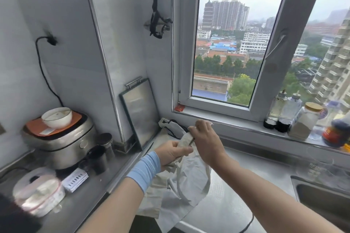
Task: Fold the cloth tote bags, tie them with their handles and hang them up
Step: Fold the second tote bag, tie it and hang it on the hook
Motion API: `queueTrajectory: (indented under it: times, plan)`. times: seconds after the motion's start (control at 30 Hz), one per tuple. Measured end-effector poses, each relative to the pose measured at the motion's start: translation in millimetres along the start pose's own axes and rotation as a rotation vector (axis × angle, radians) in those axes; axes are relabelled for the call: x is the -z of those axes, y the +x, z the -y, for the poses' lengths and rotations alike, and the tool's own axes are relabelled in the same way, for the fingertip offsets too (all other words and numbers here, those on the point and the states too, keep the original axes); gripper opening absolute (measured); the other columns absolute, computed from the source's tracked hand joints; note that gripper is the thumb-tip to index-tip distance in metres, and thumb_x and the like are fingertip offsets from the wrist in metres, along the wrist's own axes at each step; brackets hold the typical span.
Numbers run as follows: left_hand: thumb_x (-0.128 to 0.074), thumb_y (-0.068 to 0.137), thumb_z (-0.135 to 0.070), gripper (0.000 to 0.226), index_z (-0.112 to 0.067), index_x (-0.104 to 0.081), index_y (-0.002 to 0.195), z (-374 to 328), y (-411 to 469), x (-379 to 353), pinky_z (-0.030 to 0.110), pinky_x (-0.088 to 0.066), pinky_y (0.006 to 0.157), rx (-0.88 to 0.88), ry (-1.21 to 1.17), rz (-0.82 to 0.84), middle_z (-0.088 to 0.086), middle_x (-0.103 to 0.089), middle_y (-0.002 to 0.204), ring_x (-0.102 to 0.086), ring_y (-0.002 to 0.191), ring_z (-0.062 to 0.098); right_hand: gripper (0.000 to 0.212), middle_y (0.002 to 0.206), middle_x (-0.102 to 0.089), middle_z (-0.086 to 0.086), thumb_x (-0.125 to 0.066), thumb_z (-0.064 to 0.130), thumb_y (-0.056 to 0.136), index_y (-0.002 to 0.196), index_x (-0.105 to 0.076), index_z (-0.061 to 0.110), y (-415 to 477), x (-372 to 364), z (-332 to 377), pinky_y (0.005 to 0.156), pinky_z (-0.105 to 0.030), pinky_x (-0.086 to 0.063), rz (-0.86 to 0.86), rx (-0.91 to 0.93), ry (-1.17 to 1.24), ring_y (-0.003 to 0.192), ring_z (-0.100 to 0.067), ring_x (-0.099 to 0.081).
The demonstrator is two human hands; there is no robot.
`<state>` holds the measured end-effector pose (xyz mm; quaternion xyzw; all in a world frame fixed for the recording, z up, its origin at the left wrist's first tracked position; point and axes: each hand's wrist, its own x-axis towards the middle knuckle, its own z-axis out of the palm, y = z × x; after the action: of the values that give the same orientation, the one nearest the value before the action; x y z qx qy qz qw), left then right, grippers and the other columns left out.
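Above the steel counter (227, 206), close to the corner under the window, I have both hands on a cream cloth tote bag (186, 181). The left hand (171, 154), with a pale blue sleeve (145, 170) at its wrist, has its fingers curled round the bunched upper part of the bag. The right hand (205, 142) sits just beside it, a little higher, and pinches a flat strip (186, 141) of the same cloth; I cannot tell whether it is a handle or a folded edge. The rest of the bag hangs crumpled below the hands, its lower part lying on the counter. Behind the hands a second pale bag (171, 126) with dark trim lies by the wall. Higher up, a tied bundle (157, 22) with black straps hangs on the wall beside the window frame. A rice cooker (58, 138) carrying a white bowl (56, 117) stands to the left.
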<state>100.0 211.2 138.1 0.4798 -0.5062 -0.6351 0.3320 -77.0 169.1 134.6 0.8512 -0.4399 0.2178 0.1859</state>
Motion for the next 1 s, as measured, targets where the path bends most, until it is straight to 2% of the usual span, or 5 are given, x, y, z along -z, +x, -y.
queueTrajectory:
  times: [0.23,0.4,0.63,0.77,1.0]
  plan:
    - [-0.084,0.069,-0.033,0.071,-0.009,-0.045,0.124,-18.9,-23.5,-2.1,0.019,-0.045,0.052,-0.105,0.044,-0.238,0.003,-0.060,0.091,-0.057,0.061,0.006,0.007,0.074,-0.070,0.005,-0.069,0.020,0.077,0.078,-0.075,0.020,24.1,48.1,13.1,0.065,-0.033,-0.051,0.188,-0.430,0.606,0.068,-0.014,-0.060]
    - [-0.074,0.074,-0.031,0.063,-0.005,-0.044,0.123,-29.1,-35.6,-5.2,0.015,-0.023,0.041,-0.070,-0.117,0.011,0.000,-0.040,0.048,-0.030,0.037,0.009,0.035,0.045,-0.040,0.007,-0.066,0.007,0.074,0.042,-0.056,0.016,36.4,78.5,32.3,0.043,-0.019,-0.029,0.292,-0.627,1.041,0.045,-0.009,-0.033]
    - [-0.085,0.071,-0.018,0.037,-0.010,-0.067,0.102,-46.8,-40.1,-12.5,0.033,-0.053,0.071,-0.193,0.078,-0.190,0.005,-0.068,0.086,-0.062,0.075,0.018,0.013,0.074,-0.066,-0.014,-0.062,-0.004,0.086,0.089,-0.074,-0.002,50.8,99.5,35.9,0.055,-0.025,-0.055,0.466,-0.710,1.225,0.057,-0.014,-0.062]
    - [-0.097,0.045,-0.043,0.070,-0.025,-0.063,0.105,-47.0,-30.3,-0.6,0.039,-0.057,0.089,-0.205,0.247,-0.356,-0.005,-0.074,0.097,-0.069,0.093,0.008,0.033,0.101,-0.068,-0.018,-0.058,0.014,0.090,0.114,-0.065,-0.008,53.6,103.5,34.7,0.081,-0.036,-0.053,0.699,-0.699,1.645,0.090,-0.027,-0.064]
    - [-0.081,0.070,-0.017,0.042,-0.018,-0.066,0.109,-67.9,-39.4,-5.4,0.034,-0.052,0.069,-0.300,0.241,-0.194,0.003,-0.069,0.090,-0.062,0.079,0.014,0.043,0.098,-0.074,-0.020,-0.078,0.037,0.083,0.100,-0.073,-0.002,65.2,97.5,32.3,0.077,-0.047,-0.058,0.361,-0.659,1.410,0.079,-0.025,-0.070]
